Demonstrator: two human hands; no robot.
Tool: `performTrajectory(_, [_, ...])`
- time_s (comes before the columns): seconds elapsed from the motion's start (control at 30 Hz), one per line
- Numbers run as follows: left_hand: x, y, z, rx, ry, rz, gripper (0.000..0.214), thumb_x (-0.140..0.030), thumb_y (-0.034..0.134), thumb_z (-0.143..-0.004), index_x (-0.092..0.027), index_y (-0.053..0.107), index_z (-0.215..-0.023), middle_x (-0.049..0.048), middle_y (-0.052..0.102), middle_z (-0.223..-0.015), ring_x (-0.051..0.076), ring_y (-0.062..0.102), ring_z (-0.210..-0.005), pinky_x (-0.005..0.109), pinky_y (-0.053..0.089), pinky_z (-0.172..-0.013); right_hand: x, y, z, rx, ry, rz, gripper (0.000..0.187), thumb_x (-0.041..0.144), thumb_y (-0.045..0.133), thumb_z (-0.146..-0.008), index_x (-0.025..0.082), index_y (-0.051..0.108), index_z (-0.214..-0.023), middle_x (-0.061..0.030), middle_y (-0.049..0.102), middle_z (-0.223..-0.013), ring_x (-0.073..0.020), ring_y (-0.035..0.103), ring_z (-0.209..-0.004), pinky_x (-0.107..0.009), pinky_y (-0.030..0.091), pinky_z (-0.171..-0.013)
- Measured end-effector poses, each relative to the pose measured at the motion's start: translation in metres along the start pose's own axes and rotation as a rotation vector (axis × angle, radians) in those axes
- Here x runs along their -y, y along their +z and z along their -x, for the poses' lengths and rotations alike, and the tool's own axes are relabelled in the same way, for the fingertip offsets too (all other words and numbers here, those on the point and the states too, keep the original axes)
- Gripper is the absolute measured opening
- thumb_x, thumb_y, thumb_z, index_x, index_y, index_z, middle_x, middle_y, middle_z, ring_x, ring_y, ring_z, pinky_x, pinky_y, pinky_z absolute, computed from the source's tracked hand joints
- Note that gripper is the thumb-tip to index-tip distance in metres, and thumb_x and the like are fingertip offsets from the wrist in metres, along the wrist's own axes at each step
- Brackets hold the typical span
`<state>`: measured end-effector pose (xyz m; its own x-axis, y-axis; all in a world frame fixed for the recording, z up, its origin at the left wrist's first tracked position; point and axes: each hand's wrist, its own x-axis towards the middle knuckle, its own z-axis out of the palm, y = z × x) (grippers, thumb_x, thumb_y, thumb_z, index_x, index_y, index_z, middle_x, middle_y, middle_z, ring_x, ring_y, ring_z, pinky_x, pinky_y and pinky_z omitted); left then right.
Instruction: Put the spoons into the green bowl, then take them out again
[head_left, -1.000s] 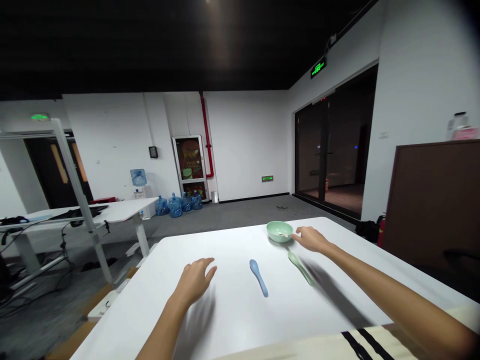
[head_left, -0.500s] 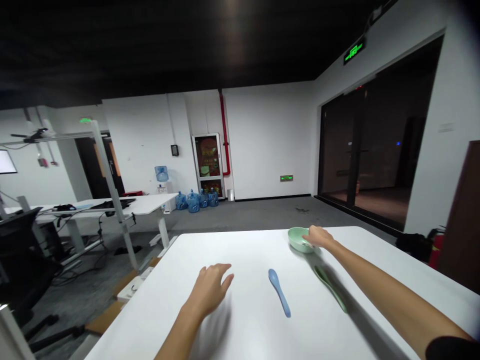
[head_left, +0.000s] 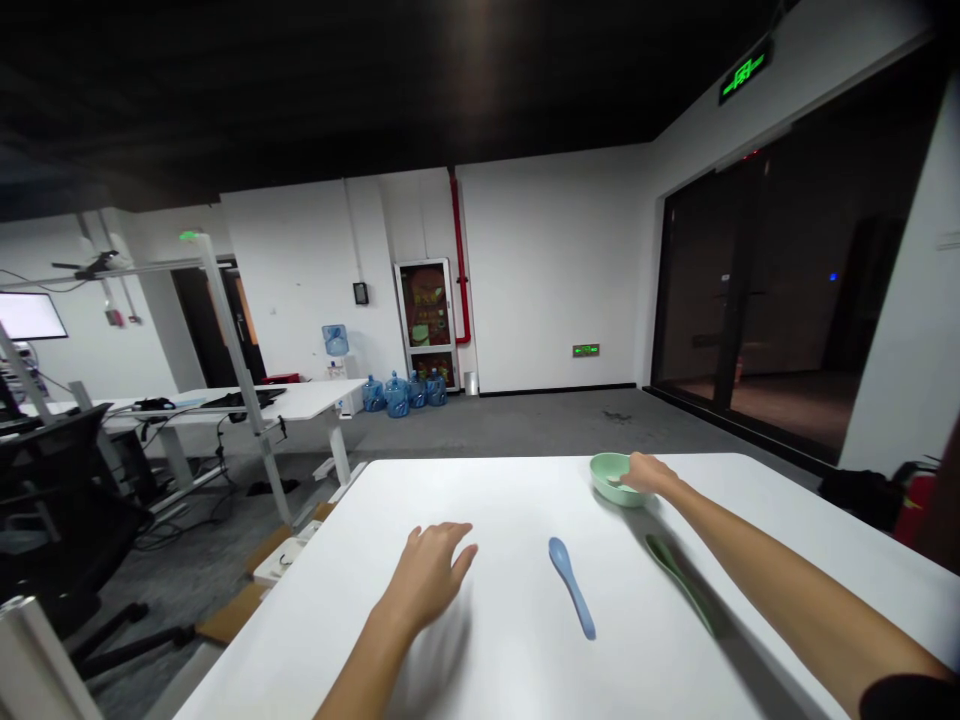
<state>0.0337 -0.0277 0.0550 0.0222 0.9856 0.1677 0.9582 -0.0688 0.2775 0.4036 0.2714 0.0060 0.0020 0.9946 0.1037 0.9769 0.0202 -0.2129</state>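
At the far right part of the white table [head_left: 495, 640], a pale green bowl [head_left: 619, 490] stands upright. My right hand [head_left: 651, 474] is closed on the bowl's right rim, with fingertips over the inside; a small pale patch shows by them, too unclear to name. My left hand [head_left: 431, 572] hovers over the table's left part, fingers apart and holding nothing. Between the hands lies a blue spoon [head_left: 571, 587], its bowl end pointing away from me. Below my right forearm rests a dark green spoon [head_left: 681, 583], partly in the arm's shadow.
Cardboard and white boxes [head_left: 281, 560] sit beside the table's left edge. Farther left are a black office chair [head_left: 67, 500] and another white desk [head_left: 315, 398] with cables. Blue water bottles [head_left: 397, 397] stand by the back wall.
The whole view has shifted, so the table things appear slightly farther right. My right hand stays at the bowl's rim, and my left hand keeps nearly the same pose. Both spoons lie still.
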Motion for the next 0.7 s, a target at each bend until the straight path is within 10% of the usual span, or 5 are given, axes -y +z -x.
performTrajectory(0.17, [-0.001, 0.000, 0.001, -0.005, 0.012, 0.004, 0.048, -0.047, 0.035, -0.098, -0.027, 0.058, -0.135, 0.0046, 0.062, -0.139, 0.025, 0.055, -0.130, 0.043, 0.037, -0.112, 0.016, -0.030, 0.031, 0.013, 0.013, 0.026, 0.040, 0.041, 0.064, -0.077, 0.014, 0.072, -0.104, -0.0214, 0.071, -0.111, -0.0322, 0.069, -0.096, -0.034, 0.049, -0.068])
performTrajectory(0.33, [-0.002, 0.000, 0.005, -0.020, 0.041, -0.003, 0.049, -0.047, 0.036, -0.097, -0.025, 0.059, -0.134, 0.0056, 0.062, -0.139, 0.025, 0.055, -0.130, 0.040, 0.040, -0.108, 0.038, -0.053, 0.077, 0.054, -0.057, -0.012, 0.022, 0.030, 0.060, -0.075, 0.014, 0.075, -0.072, -0.0160, 0.075, -0.087, -0.0249, 0.070, -0.081, -0.027, 0.045, -0.062])
performTrajectory(0.7, [-0.003, -0.001, 0.013, -0.026, 0.043, -0.024, 0.052, -0.050, 0.037, -0.096, -0.023, 0.060, -0.133, 0.0075, 0.063, -0.139, 0.026, 0.056, -0.129, 0.038, 0.043, -0.105, 0.073, -0.030, 0.155, 0.352, -0.137, -0.196, 0.021, 0.023, 0.061, -0.067, 0.012, 0.065, -0.050, -0.0107, 0.074, -0.070, -0.0117, 0.060, -0.054, -0.019, 0.041, -0.046])
